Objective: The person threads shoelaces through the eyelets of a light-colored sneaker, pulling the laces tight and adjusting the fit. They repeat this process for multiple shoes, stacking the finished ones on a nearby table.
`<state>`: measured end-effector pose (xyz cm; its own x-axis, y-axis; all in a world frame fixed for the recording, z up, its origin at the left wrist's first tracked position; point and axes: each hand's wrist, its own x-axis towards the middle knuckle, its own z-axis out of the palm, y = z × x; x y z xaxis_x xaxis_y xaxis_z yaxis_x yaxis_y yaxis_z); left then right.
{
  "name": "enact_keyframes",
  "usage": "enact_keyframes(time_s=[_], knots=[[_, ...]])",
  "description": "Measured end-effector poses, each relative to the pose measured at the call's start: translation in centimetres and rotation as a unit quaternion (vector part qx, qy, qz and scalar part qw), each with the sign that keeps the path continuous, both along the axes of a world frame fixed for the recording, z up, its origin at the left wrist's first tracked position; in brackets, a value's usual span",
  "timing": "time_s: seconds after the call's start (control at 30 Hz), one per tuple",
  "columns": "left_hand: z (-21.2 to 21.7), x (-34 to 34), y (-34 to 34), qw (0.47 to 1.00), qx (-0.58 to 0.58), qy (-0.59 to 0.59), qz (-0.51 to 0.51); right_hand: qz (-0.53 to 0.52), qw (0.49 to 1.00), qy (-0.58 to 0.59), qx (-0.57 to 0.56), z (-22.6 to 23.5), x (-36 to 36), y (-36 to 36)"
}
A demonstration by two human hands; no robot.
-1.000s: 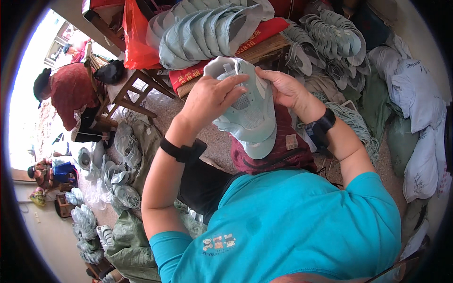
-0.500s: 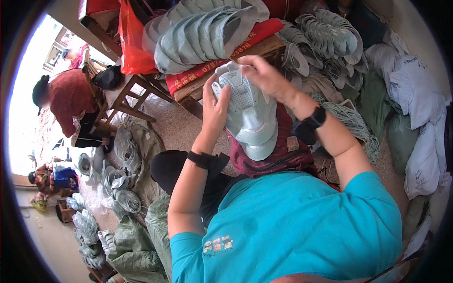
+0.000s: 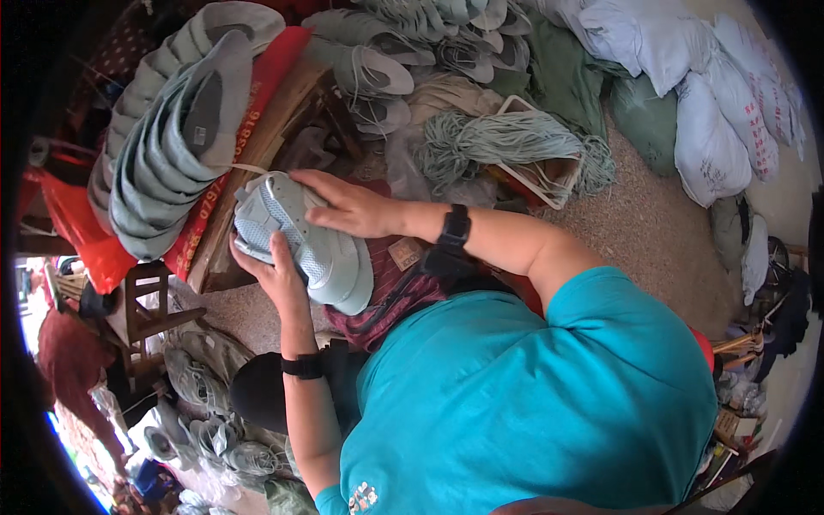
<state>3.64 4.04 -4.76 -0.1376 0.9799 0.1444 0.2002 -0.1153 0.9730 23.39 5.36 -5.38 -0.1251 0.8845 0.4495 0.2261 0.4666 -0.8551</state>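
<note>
A pale grey-green shoe upper (image 3: 324,256) with a perforated, meshed tongue lies over my lap, its rounded toe towards me. My left hand (image 3: 279,273) grips its left side, thumb on top and fingers underneath. Across the right side rests my right hand (image 3: 356,209), thumb and fingers closed on the edge by the lace holes. A thin pale lace (image 3: 245,166) runs from the upper's far end towards the stack. Maroon cloth (image 3: 390,279) lies under the upper.
Nested shoe uppers (image 3: 167,163) fill the wooden bench (image 3: 287,129) at left, on a red sheet. A bundle of pale laces (image 3: 506,142) sits in a white-rimmed basket ahead. White sacks (image 3: 712,137) stand at right. A person in dark red (image 3: 73,360) sits far left.
My view has swung to the right, so the bench appears further left. My right hand, blurred above the upper before, now rests against its right side. The upper has turned slightly.
</note>
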Motion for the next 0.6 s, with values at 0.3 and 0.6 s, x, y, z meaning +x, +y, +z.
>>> enact_keyframes(time_s=[0.3, 0.6], knots=[[0.5, 0.3, -0.6, 0.998, -0.018, 0.052, 0.014, -0.395, 0.817, -0.388, -0.161, -15.9, 23.7, -3.6], [2.5, -0.7, -0.9, 0.959, 0.015, 0.281, 0.037, -0.307, 0.828, -0.445, -0.146, -15.8, 25.7, -2.3]])
